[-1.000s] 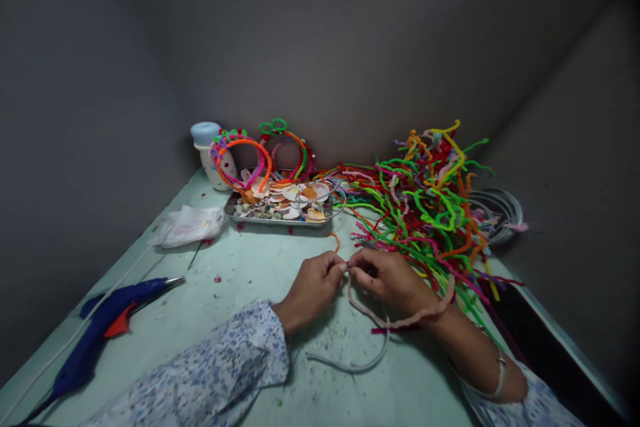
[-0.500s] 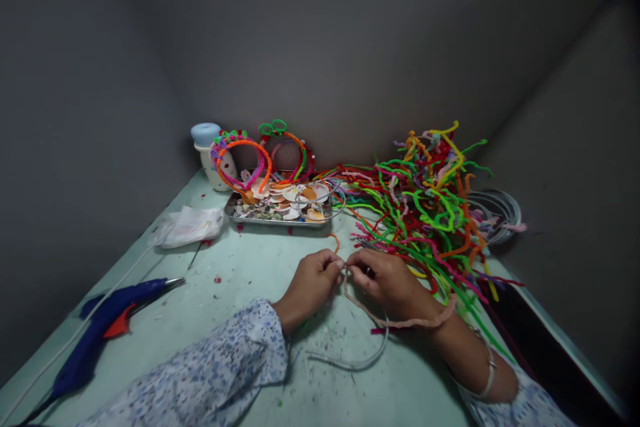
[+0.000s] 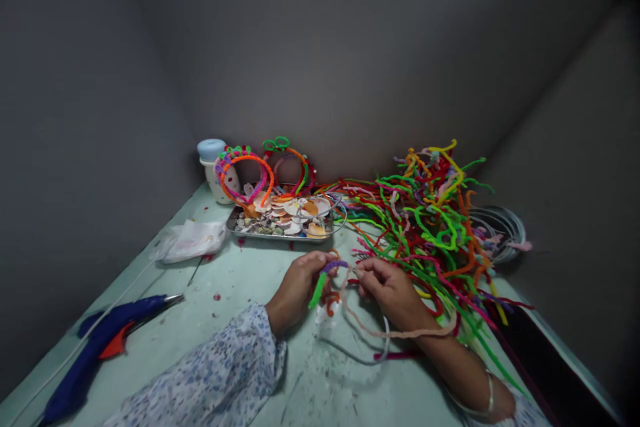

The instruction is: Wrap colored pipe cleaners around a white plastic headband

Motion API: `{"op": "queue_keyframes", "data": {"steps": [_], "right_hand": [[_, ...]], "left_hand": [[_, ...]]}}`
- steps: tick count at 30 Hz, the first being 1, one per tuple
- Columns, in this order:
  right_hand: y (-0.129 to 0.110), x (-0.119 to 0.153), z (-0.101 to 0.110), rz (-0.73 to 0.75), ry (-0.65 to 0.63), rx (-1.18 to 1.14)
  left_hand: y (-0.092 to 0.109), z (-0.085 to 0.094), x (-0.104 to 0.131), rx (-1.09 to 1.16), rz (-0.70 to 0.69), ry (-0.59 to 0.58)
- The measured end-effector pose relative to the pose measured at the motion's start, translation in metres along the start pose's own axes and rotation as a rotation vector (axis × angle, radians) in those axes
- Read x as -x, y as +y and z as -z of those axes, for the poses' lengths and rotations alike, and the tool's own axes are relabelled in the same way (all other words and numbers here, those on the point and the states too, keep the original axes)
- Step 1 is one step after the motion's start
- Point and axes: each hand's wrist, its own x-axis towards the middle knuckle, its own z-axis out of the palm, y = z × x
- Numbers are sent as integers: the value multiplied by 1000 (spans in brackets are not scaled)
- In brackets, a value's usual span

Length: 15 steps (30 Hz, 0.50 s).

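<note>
Over the table's middle, my left hand (image 3: 296, 290) is closed on a bent pipe cleaner (image 3: 318, 289) that is green at its lower end and purple along the top. Bits of orange and red pipe cleaner show by its fingers. My right hand (image 3: 393, 290), thumb and forefinger pinched, grips the upper end of a long peach pipe cleaner (image 3: 373, 332). That peach strand hangs down in a curve and crosses over my right wrist. Beneath the hands lies a curved grey wire (image 3: 386, 340). The fingertips partly hide where the purple and peach pieces meet.
A metal tray (image 3: 280, 237) of shells and pipe-cleaner headbands (image 3: 250, 159) stands at the back, beside a blue-lidded jar (image 3: 223, 180). Tangled pipe cleaners (image 3: 425, 227) and coiled wire (image 3: 517, 240) lie right. A blue glue gun (image 3: 95, 353) and plastic packet (image 3: 193, 240) lie left.
My hands have moved slightly apart, the right one going rightward. The purple and green pipe cleaner now shows at my left fingers. The whole view has shifted slightly.
</note>
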Motion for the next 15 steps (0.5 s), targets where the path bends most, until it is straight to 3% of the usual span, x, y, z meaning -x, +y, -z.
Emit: {"op": "queue_keyframes", "data": {"steps": [5, 12, 15], "right_hand": [[2, 2, -12, -29, 33, -107], [7, 7, -22, 4, 44, -31], [10, 8, -25, 7, 42, -19]], "left_hand": [[8, -4, 14, -223, -71, -168], [0, -6, 9, -354, -129, 11], [-5, -5, 7, -394, -130, 35]]}}
